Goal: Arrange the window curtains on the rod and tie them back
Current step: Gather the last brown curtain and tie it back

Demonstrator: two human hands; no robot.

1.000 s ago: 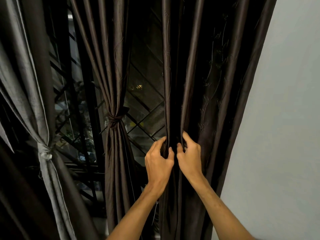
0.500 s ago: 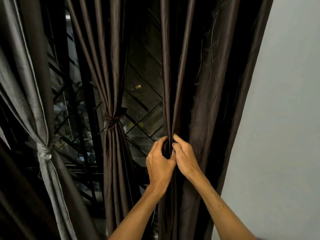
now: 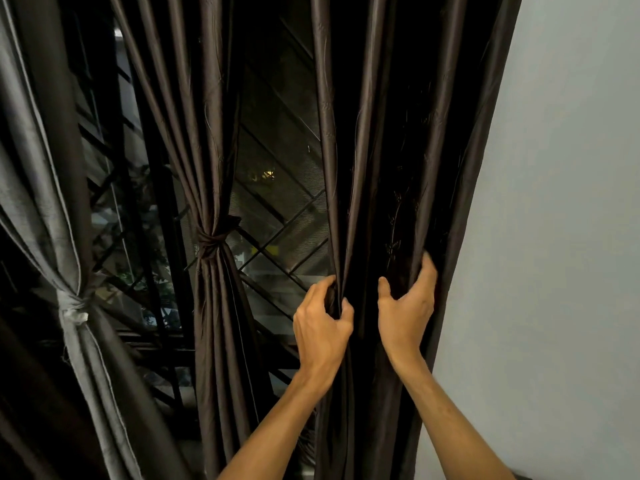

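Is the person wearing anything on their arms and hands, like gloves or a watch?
No, nothing shows. The left hand and right hand have no gloves, and I can see no rings. The left forearm and right forearm are bare too: no sleeves, watch or bracelet in the picture.

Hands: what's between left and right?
Only a dark fold of the curtain that both grip, between the left hand and right hand; head view.

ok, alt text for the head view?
Two bare hands gather folds of a dark brown curtain beside a pale wall: left hand gripping its left edge, right hand curled round folds further right. Left of it, a second brown curtain and a grey curtain hang tied before a window grille.
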